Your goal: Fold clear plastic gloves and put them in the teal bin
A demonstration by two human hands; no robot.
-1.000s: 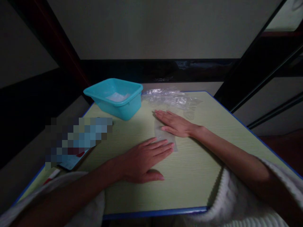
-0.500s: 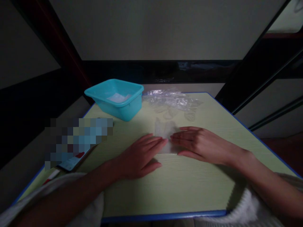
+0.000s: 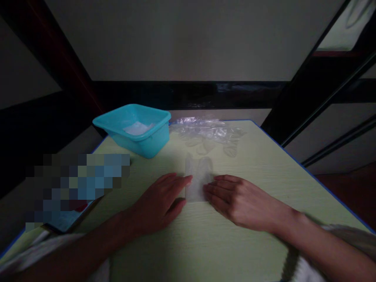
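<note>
Fingers (image 3: pixel 187 181) moved apart, translucent film (image 3: pixel 199 172) lying between

Tub (image 3: pixel 155 140), sheet (image 3: pixel 197 172) and film (image 3: pixel 216 134) rest on the table (image 3: pixel 270 168).

A translucent sheet (image 3: pixel 198 176), seemingly thin plastic, is showing a milky, faintly wrinkled surface on a tabletop (image 3: pixel 249 176) that is displaying a smooth, pale finish with fine wood-like grain. Smooth blue edging (image 3: pixel 323 184) is running along its border. Behind, crumpled clear plastic film (image 3: pixel 216 133) is catching the light in glossy creases, while a turquoise basin (image 3: pixel 155 143) of smooth moulded plastic is giving off a soft sheen. On the wall, a black band (image 3: pixel 188 94) is gleaming with polished reflections beneath a matt grey panel (image 3: pixel 188 39). A pale cloth sleeve (image 3: pixel 308 271) is looking soft and textured.
</note>
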